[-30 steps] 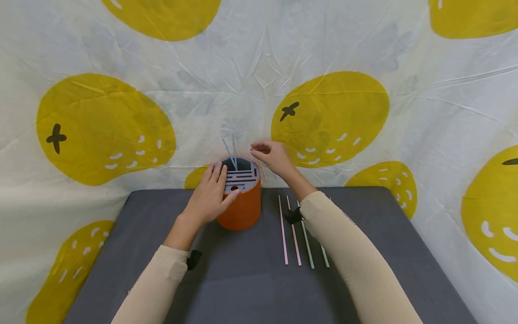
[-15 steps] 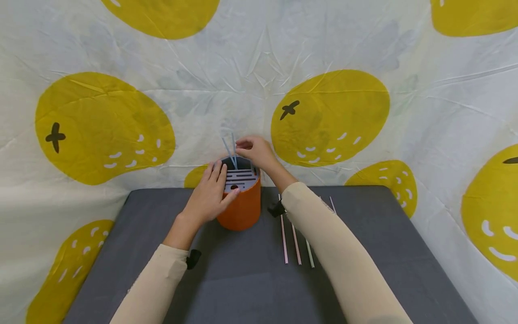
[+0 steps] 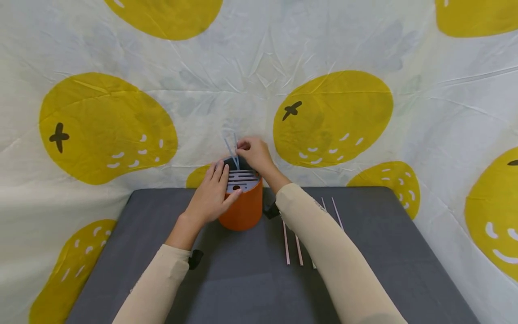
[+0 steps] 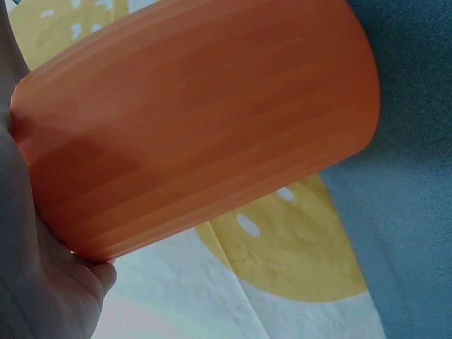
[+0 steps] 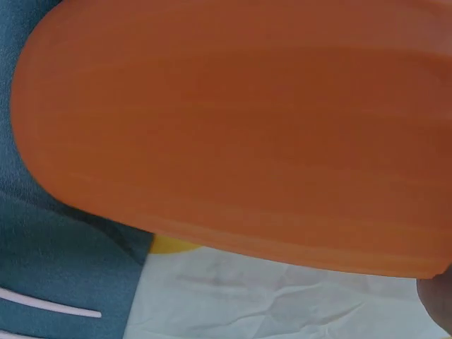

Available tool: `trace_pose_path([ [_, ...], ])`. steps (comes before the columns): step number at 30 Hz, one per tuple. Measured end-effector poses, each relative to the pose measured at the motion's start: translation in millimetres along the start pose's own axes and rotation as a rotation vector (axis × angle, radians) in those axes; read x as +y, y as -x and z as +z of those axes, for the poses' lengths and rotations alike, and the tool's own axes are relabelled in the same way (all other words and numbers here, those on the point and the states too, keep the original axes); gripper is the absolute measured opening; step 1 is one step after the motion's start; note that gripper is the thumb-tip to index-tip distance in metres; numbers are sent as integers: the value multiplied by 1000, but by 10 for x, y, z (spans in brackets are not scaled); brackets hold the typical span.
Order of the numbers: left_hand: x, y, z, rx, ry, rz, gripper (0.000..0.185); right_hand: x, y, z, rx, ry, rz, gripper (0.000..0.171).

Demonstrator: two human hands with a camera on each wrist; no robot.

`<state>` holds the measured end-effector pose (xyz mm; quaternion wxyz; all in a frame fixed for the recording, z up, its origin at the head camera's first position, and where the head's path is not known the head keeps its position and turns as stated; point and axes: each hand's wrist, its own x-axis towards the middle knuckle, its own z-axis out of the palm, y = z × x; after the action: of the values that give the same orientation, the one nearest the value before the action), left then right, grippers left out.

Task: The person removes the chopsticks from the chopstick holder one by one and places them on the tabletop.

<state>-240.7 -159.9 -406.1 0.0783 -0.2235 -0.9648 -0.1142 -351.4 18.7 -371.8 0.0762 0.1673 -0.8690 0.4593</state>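
An orange round knife holder (image 3: pixel 241 210) with a grey slotted top (image 3: pixel 244 185) stands at the table's back edge. Two light blue chopsticks (image 3: pixel 230 150) lean upright out of its rear compartment. My left hand (image 3: pixel 207 193) rests on the holder's left rim, fingers straight over the top and thumb at the front edge. Behind the holder's right side, my right hand (image 3: pixel 258 155) pinches the right-hand blue chopstick near its upper part. The left wrist view shows the holder's orange wall (image 4: pixel 198 134) and my left thumb at its rim. Orange wall (image 5: pixel 226 141) also fills most of the right wrist view.
To the holder's right, several chopsticks lie on the dark grey table (image 3: pixel 243 288): pink ones (image 3: pixel 286 245) in front, others partly hidden under my right sleeve (image 3: pixel 323 243), and a pale one (image 3: pixel 337 213) beyond it. A fruit-print cloth (image 3: pixel 226 63) hangs close behind.
My right hand has moved left, from beside the holder to the blue chopsticks, and now grips one. The left hand stays on the rim.
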Motion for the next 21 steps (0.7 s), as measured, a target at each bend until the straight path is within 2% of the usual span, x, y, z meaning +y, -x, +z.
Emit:
trace_pose_path([
  [6,-6,-4,-1,-1,4,-1,86,-9,32,-42,13,-20,-10,12],
  [13,-9,3,1,3,-8,-9,86,-94,77,-177,33,-165,-18,13],
  [21,4,-8,-11,-10,8,-21,86,-245,75,-420,93,-263,-82,16],
])
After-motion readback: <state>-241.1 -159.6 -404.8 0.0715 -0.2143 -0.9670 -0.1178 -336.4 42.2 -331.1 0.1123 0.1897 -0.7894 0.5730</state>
